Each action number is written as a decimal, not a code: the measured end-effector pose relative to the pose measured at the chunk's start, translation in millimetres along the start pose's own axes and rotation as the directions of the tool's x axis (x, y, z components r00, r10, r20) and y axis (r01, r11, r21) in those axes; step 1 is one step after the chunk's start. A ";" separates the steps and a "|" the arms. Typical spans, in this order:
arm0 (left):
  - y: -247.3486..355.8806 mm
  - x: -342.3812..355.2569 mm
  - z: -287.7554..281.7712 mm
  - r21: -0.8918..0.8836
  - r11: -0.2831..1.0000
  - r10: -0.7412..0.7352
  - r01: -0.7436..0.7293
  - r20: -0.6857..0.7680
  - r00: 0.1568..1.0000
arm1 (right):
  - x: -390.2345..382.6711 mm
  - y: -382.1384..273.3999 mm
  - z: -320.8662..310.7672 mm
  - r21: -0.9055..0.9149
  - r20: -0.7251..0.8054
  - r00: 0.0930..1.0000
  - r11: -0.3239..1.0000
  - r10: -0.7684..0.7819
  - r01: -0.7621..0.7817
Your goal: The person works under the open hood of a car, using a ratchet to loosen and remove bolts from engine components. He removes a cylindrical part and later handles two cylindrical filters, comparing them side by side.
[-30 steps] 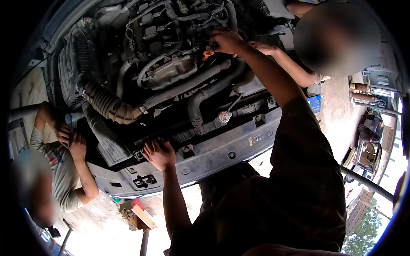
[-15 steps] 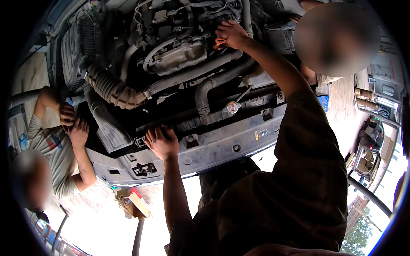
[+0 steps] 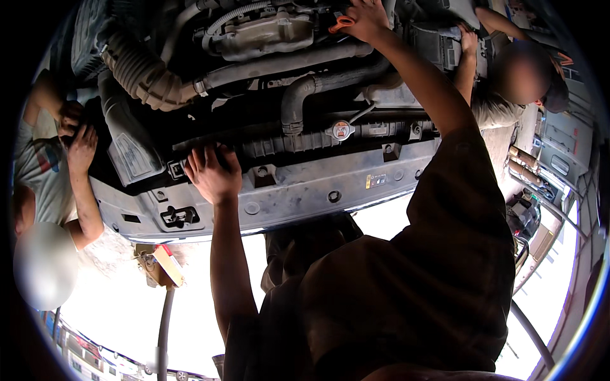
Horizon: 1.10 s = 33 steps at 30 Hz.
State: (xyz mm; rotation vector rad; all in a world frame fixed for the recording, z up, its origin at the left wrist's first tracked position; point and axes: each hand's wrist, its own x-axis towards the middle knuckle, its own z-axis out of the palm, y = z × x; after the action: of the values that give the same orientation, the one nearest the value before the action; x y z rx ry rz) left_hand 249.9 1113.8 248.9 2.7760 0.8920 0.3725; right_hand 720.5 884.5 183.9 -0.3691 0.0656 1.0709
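My right hand (image 3: pixel 367 20) is closed over the engine near the top edge, by the far end of a thick grey pipe (image 3: pixel 286 65). An orange loop handle (image 3: pixel 342 24) sticks out from its thumb side; what the loop joins is hidden. My left hand (image 3: pixel 215 173) leans on the top edge of the grey front panel (image 3: pixel 292 193), fingers apart and bent forward over the rim, with nothing seen in it. Right of it are the radiator's top (image 3: pixel 273 145) and a round metal radiator cap (image 3: pixel 342 131).
A ribbed air hose (image 3: pixel 141 73) and a flat duct (image 3: pixel 133 146) lie on the left. Another person's hands (image 3: pixel 77 136) are together at the left fender. At right, a second person's hand (image 3: pixel 468 39) touches a dark box (image 3: pixel 434 46). A cardboard box (image 3: pixel 159 263) stands beyond the panel.
The view has shifted, so the engine sits higher in it. My right hand and the orange loop have moved together rightward across the engine. My left hand stays on the panel edge.
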 end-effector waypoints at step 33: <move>0.1 -1.0 -3.3 -0.020 1.000 -0.012 0.012 -0.004 1.000 | 15.5 -12.0 -14.5 -0.316 0.059 0.998 0.949 0.037 -0.016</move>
State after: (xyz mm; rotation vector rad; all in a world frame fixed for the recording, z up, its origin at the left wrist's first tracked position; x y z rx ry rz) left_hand 248.2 1113.6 251.9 2.7512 0.9007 0.3835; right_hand 740.2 887.8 170.0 -0.6233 -0.1604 1.1209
